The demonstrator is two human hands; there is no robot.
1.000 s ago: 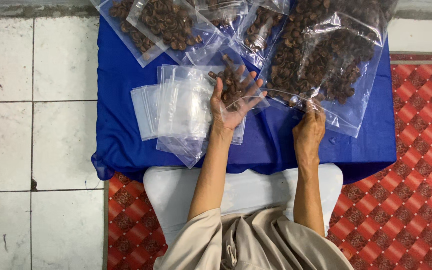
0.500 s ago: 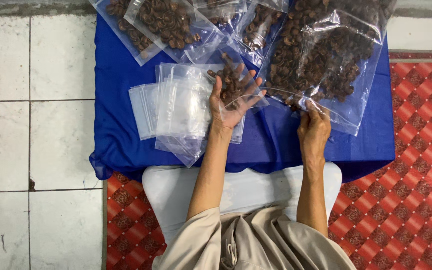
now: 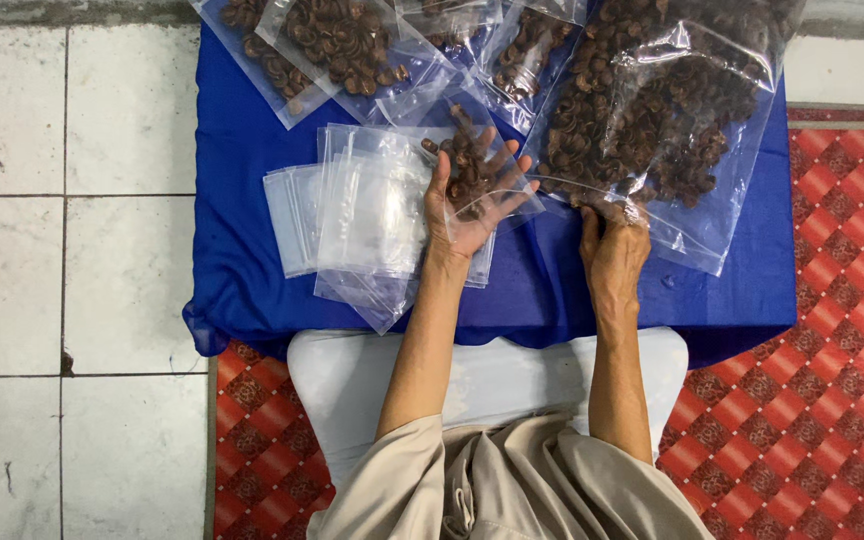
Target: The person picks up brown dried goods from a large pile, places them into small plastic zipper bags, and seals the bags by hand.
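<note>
Blue cloth (image 3: 242,260) covers the worktop, where empty clear bags (image 3: 357,215) lie left of the left hand (image 3: 467,205), spread under a small bag of brown pieces (image 3: 472,165), while the right hand (image 3: 612,250) pinches the big, crinkled bag of brown pieces (image 3: 662,110) at its mouth.

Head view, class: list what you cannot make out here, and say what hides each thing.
1. Right hand: fingertips are inside the mouth of the big bag; what they hold is hidden.
2. Big bag: its top is cut off by the frame edge.
3. Small bags at the top: cut off by the same edge.
4. Left hand: the brown pieces are too small to identify.
</note>
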